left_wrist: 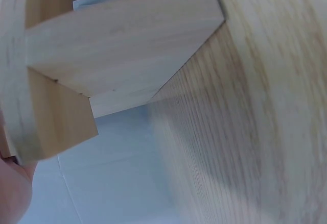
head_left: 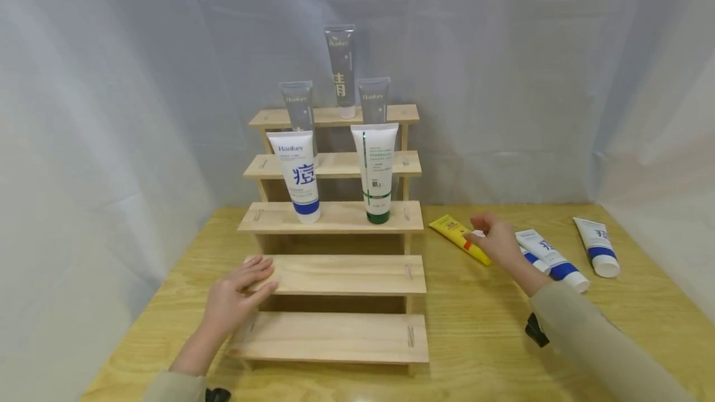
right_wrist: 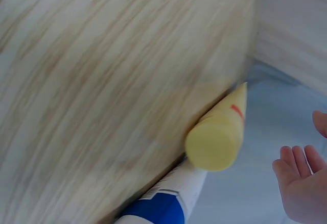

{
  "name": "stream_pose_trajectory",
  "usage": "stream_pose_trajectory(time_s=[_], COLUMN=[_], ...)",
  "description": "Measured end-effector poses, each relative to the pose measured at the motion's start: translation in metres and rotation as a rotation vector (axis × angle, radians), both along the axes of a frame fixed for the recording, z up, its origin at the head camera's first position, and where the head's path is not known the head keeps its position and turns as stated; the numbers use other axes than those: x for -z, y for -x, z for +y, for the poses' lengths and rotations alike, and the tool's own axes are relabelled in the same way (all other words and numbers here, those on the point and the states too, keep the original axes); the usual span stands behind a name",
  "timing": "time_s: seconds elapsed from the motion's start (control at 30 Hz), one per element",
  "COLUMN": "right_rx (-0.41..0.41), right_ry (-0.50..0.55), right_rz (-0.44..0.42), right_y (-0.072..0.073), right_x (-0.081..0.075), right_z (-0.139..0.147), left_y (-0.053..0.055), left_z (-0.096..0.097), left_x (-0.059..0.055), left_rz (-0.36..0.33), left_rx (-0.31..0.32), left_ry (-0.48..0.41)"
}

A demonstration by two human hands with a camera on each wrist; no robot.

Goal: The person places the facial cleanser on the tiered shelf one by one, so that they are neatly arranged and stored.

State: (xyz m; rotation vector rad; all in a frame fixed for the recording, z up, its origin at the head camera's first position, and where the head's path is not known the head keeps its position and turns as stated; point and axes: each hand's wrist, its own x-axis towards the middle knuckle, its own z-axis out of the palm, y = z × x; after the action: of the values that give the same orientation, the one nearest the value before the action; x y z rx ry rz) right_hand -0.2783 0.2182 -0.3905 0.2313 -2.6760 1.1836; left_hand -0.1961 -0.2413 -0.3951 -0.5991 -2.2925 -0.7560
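Note:
My left hand (head_left: 234, 293) rests on the left end of a low step of the wooden display stand (head_left: 341, 275), its fingers lying on the board. In the left wrist view the stand's side (left_wrist: 133, 40) fills much of the picture, with part of that hand at the left edge. My right hand (head_left: 496, 245) hovers above a yellow tube (head_left: 451, 230) lying on the table. The right wrist view shows a gap between the spread fingers (right_wrist: 301, 165) and the yellow tube. Just right of it, white tubes with blue bands (head_left: 550, 258) lie partly behind the hand.
On the stand's upper steps stand several grey tubes (head_left: 342, 64), a white-and-blue tube (head_left: 296, 172) and a white-and-green tube (head_left: 377, 169). Another white-and-blue tube (head_left: 596, 244) lies at the table's far right. A pale curtain (head_left: 503, 79) hangs behind the wooden table (head_left: 475, 340).

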Motion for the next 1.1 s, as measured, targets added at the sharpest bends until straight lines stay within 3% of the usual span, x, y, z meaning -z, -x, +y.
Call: stream_pose_trajectory(time_s=[0.37,0.7,0.9,1.1], right_rx=[-0.061,-0.027,-0.029,-0.063], right_ry=[-0.166,-0.222,-0.240,-0.305], right_rz=[-0.097,-0.190,-0.205,-0.160], right_y=[0.014,0.027,0.030,0.031], right_x=[0.012,0.020,0.021,0.024], right_z=[0.007,0.014,0.016,0.015], left_y=[-0.001,-0.001,-0.001,-0.001], left_z=[0.001,0.000,0.001,0.001], left_x=[-0.002,-0.001,-0.002,-0.003], left_rz=[-0.002,-0.006,-0.002,0.009], left_rx=[-0.001,-0.002,-0.005,0.003], left_ry=[0.003,0.006,0.003,-0.001])
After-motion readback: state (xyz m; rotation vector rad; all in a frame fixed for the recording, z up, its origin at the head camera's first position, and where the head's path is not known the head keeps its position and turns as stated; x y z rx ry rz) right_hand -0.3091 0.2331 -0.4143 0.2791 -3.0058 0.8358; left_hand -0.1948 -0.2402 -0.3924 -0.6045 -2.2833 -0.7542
